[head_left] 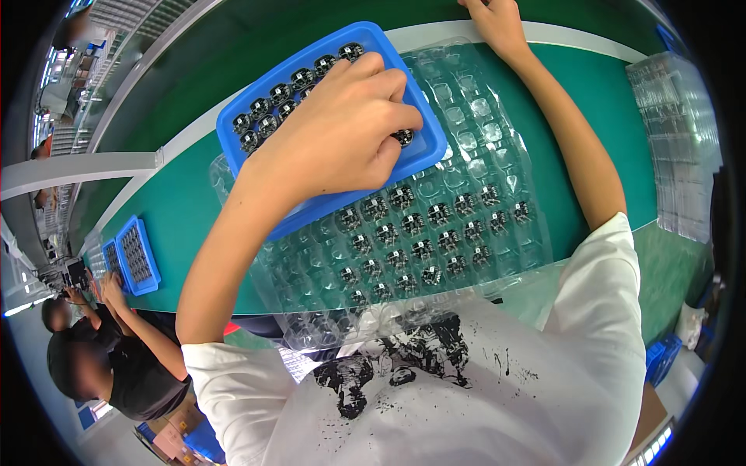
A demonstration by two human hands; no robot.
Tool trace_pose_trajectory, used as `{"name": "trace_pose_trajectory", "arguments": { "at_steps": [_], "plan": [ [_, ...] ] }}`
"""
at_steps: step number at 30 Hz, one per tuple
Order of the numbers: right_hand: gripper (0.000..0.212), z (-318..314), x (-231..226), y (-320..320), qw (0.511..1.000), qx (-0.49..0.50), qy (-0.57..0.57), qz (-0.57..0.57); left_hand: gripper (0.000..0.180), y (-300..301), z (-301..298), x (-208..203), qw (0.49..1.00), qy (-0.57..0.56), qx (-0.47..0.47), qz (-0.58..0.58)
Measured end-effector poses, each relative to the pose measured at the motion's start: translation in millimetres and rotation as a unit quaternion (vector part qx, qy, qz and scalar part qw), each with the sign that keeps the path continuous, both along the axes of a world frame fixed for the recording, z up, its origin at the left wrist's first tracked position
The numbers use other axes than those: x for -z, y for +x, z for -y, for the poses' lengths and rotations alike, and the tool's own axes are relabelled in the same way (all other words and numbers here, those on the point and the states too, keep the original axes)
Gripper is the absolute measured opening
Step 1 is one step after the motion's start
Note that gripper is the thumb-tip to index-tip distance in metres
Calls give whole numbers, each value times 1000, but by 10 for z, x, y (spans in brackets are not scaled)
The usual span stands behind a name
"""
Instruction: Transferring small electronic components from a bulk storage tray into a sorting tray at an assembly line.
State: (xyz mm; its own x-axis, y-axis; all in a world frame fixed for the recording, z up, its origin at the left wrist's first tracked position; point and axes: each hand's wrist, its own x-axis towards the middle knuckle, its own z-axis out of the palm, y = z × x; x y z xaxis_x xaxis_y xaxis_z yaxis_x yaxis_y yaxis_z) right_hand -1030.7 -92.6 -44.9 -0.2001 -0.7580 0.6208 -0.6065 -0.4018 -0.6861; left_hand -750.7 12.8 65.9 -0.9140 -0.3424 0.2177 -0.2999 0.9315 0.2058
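Blue rect. tray, askew under L hand; blk round parts in rows left/fwd of grip, one just beside fingertips. Clear blister partly beneath tray, pockets part-filled w/ similar pcs bodyward of grip.

Green floor; bright strip light

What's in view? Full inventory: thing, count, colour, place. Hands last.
Near tray: one, blue, under left hand
Round parts: at least nine visible, mostly black, in near tray
Pocketed sheet: at least one, transparent, centre
Pocketed parts: over twenty, mostly black, in the sheet
Tray stack: one, transparent, right
Far trays: apparently two, blue, left
Table: one, green, centre
Co-worker: at least one, black top, lower left
Boxes: several, brown, bottom left
Shirt: one, white with black print, bottom
Left hand: one, bare, over near tray
Right hand: one, bare, top, cut off
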Motion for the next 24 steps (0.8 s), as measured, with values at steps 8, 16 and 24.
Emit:
{"name": "trace_pose_trajectory", "arguments": {
  "at_steps": [8, 16, 24],
  "plan": [
    [23, -16, -27, -22, 1000, 9, 16, -5, 29, -26, -17, 101, 1000, -16, -12, 11],
    [23, -17, -11, 7, 1000, 3, 22, 5, 13, 377, 179, -170, 987, -27, -106, -120],
    [23, -140, -112, 129, 998, -31, 28, -57, 18, 1461, 46, 75, 911, -16, -408, -65]
  ]
}}
